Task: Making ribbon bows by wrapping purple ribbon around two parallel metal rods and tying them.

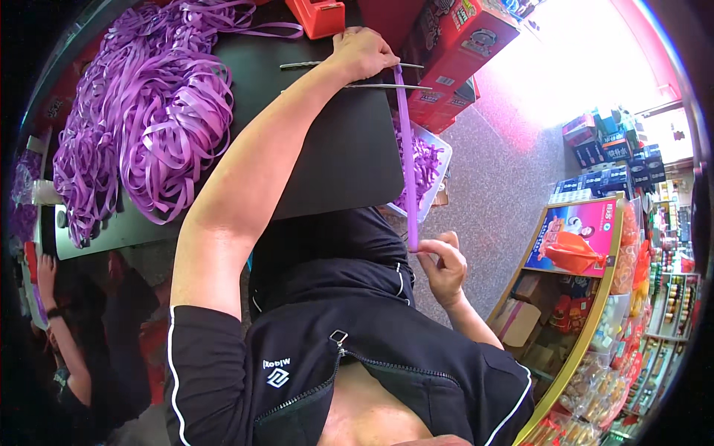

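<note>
1. Pieces of purple ribbon (423, 167) lay loose in one translucent bin (445, 165), which I saw just beside the black table (349, 163), on its right.
2. I counted one long purple strip (407, 149) stretched between the two hands, passing along the table's right edge and in front of part of the bin.
3. The left hand (363, 53) pinched the strip's upper end near the table's far right corner; the right hand (445, 271) gripped the lower end between thumb and fingers.
4. Two thin metal rods (387, 86) ran past the table's right edge; the left hand and forearm blocked my view of their middles.
5. One large heap of ribbon (178, 126) covered the table's left side, too tangled for me to count its loops.
6. One orange-red dispenser (320, 18) sat beyond the left hand, and at least two red boxes (476, 48) stood by the rod tips.
7. Farther right, I made out one gold-framed display case (599, 327) and stacked blue boxes (617, 152).
</note>
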The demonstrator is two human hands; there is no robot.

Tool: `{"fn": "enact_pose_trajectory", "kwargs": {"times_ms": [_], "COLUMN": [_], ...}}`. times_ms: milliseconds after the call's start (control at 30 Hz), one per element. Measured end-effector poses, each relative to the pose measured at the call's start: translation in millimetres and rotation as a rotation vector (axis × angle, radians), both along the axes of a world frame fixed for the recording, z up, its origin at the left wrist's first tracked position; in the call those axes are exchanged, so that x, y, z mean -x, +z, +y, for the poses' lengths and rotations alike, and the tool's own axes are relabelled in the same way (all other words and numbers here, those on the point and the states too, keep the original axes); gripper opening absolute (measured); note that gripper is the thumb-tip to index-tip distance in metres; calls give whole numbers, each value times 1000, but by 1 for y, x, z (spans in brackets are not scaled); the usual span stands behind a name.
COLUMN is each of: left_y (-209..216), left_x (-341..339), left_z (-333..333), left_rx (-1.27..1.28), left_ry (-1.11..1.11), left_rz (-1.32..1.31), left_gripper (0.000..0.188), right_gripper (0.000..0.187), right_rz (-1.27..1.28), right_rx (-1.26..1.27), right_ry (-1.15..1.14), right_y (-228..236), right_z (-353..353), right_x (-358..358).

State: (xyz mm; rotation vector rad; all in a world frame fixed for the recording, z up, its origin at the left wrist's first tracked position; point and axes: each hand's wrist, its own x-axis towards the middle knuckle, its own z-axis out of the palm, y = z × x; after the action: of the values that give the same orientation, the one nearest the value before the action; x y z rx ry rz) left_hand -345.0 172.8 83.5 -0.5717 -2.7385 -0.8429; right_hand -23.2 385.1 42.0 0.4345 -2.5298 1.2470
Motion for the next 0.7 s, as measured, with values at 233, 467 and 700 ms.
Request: {"fn": "enact_pose_trajectory", "kwargs": {"times_ms": [233, 467, 700], "left_y": [9, 12, 9], "left_x": [-5, -8, -8], "left_z": [-2, -4, 2], "left_rx": [55, 60, 45], "left_ry": [-35, -27, -54], "left_rz": [-65, -81, -93], "left_gripper": [27, 28, 29], "right_gripper": [21, 4, 32], "right_rz": [250, 566, 492], "right_rx": [-59, 208, 505], "right_ry": [103, 225, 492], "right_y": [2, 68, 161], "right_z": [-3, -1, -8], "right_x": [8, 42, 148]}}
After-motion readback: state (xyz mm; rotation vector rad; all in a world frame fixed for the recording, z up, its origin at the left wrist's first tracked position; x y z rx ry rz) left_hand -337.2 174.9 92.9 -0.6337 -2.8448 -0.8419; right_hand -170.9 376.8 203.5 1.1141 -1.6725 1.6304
